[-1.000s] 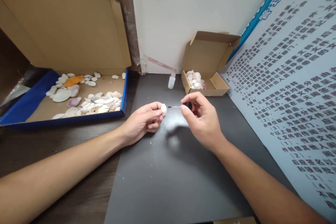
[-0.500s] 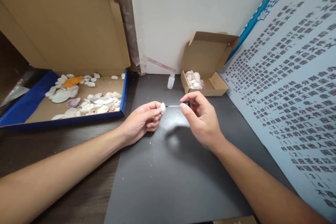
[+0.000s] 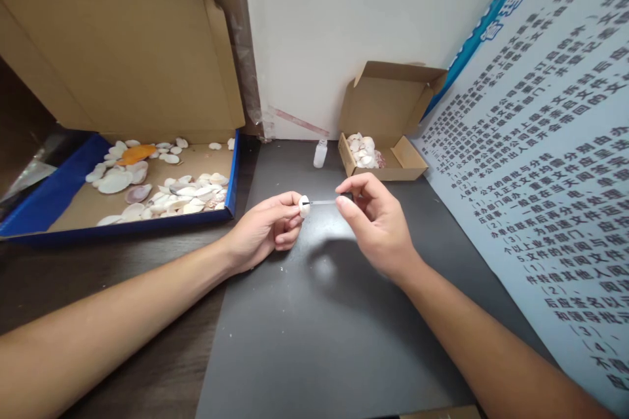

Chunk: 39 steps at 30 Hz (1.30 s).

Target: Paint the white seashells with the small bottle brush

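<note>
Between the thumb and fingers of my left hand (image 3: pixel 269 228) is a small white shell (image 3: pixel 304 207). My right hand (image 3: pixel 376 219) pinches the dark cap of a thin clear brush (image 3: pixel 322 202), which points left. The brush's dark tip lies against the shell's face. Beyond my hands a small white bottle (image 3: pixel 320 154) stands upright with its mouth uncapped.
A large blue-edged box (image 3: pixel 118 228) with its lid up holds several shells and an orange one at the left. Behind my right hand is a small cardboard box (image 3: pixel 399 173) of shells. A printed sheet (image 3: pixel 555 144) slants along the right.
The shell in my left hand has turned slightly, and the brush tip now overlaps its face instead of its edge. Both hands have otherwise hardly moved.
</note>
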Each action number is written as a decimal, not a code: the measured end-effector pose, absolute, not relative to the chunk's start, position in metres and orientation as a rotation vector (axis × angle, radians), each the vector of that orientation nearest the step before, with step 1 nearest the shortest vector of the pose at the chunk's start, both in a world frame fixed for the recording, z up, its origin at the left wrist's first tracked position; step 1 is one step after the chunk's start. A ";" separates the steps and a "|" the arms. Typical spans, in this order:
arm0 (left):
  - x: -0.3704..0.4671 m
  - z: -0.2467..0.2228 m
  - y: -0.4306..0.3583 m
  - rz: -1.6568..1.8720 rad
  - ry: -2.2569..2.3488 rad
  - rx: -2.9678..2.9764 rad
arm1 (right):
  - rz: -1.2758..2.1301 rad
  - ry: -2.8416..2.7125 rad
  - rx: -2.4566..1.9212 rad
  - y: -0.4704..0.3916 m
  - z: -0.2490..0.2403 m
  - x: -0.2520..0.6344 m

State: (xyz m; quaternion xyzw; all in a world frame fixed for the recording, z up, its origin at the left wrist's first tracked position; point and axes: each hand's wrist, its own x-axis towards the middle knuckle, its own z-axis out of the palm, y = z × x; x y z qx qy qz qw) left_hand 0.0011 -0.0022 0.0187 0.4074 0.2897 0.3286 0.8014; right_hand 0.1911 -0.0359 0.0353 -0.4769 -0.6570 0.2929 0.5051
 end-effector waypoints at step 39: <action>0.000 0.016 0.001 0.746 0.627 0.863 | 0.546 -1.729 -1.171 -0.041 0.035 0.189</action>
